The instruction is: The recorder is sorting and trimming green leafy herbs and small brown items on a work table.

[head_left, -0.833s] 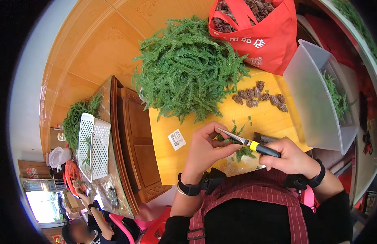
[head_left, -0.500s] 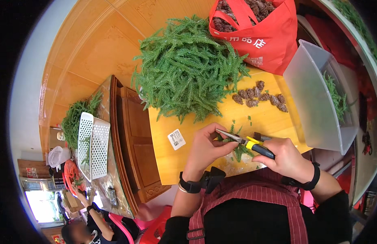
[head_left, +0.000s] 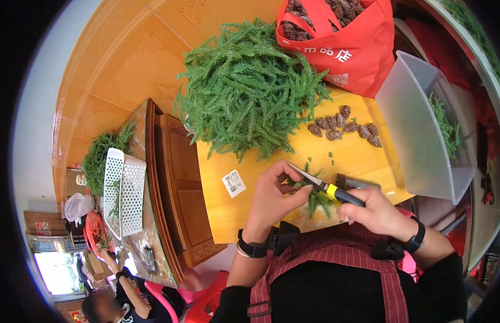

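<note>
By the near edge of the table point(head_left: 220, 216), pliers point(head_left: 342, 196) are gripped in the right hand point(head_left: 375, 211), a sprig point(head_left: 319, 203) pinched in the left hand point(head_left: 274, 196). Toward the left edge, room is offered around a label point(head_left: 234, 183); the far edge is crowded by greenery point(head_left: 250, 91).

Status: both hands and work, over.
Right hand gripping yellow-and-black metal pliers. Left hand pinching green needle-leaved sprig. Brown scaly pinecones lie apart, not in the way.

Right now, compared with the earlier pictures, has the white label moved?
No, in no direction: the white label keeps the same spot near the left edge of the yellow table.
</note>
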{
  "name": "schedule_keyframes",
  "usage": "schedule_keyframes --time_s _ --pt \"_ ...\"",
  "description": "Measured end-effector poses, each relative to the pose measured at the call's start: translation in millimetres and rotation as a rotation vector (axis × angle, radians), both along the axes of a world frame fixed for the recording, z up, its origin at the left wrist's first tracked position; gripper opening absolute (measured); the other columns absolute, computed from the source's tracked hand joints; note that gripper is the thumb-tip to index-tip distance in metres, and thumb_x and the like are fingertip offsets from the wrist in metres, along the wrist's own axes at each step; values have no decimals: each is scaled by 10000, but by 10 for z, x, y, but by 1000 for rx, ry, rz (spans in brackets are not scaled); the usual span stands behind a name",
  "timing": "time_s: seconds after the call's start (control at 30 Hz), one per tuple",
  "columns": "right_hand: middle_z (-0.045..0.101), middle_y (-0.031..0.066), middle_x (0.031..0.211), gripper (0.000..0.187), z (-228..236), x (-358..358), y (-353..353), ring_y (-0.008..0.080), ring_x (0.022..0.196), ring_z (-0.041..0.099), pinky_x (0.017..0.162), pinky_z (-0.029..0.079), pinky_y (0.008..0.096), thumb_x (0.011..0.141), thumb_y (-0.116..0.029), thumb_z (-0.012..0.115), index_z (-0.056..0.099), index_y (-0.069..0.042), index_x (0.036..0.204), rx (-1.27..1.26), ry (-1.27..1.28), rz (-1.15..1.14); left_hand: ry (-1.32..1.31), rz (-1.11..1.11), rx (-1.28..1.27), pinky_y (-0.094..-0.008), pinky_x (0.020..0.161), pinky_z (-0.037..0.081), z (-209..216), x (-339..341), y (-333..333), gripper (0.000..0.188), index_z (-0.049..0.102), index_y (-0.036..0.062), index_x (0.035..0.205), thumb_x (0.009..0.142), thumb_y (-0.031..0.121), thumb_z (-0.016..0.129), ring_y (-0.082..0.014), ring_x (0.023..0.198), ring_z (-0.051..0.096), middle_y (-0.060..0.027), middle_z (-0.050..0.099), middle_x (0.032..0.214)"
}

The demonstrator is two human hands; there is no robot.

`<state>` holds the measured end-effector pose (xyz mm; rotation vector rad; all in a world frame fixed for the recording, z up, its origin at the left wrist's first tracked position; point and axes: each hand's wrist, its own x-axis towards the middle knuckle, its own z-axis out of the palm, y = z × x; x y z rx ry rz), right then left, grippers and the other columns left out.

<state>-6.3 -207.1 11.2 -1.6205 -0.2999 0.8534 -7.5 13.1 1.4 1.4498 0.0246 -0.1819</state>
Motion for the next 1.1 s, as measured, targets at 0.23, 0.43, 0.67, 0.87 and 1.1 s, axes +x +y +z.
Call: schedule_keyframes --time_s 0.23,0.43,0.67,0.87,1.1 --pt "524 25 622 313 -34 24 -95 149 678 573 638 482 276 918 -268 472 572 12 821 148 213 -227 -53 -38 -3 -245 780 467 27 -39 32 258 493 30 822 654 -95 646 -114 855 512 -41 494 887" --pt "638 101 810 373 -45 91 -229 196 951 575 835 429 317 945 -340 399 531 -28 788 391 185 -48 -48 -33 -80 -288 818 499 37 -80 90 334 512 18 946 679 -94 679 -133 920 541 -34 485 960" --pt "598 262 1010 442 -123 118 -243 334 1136 483 940 380 391 945 -420 321 450 -87 684 663 487 -31 -92 -67 -69 -281 828 489 45 -93 143 499 478 15 1109 670 -104 682 -140 971 515 -47 479 1036" --pt "604 269 982 445 -16 186 -268 329 1071 521 913 382 373 943 -419 331 423 -110 636 308 237 66 -16 -85 -82 -296 835 489 100 -100 168 616 467 18 1188 632 -103 703 -169 1031 508 -71 489 1119" --pt "605 279 960 486 -138 179 -292 322 1013 535 855 390 318 934 -442 339 382 -80 612 643 407 148 -140 -180 44 -329 892 443 81 -114 227 319 631 9 916 617 -72 708 -202 1040 525 -97 557 1102"
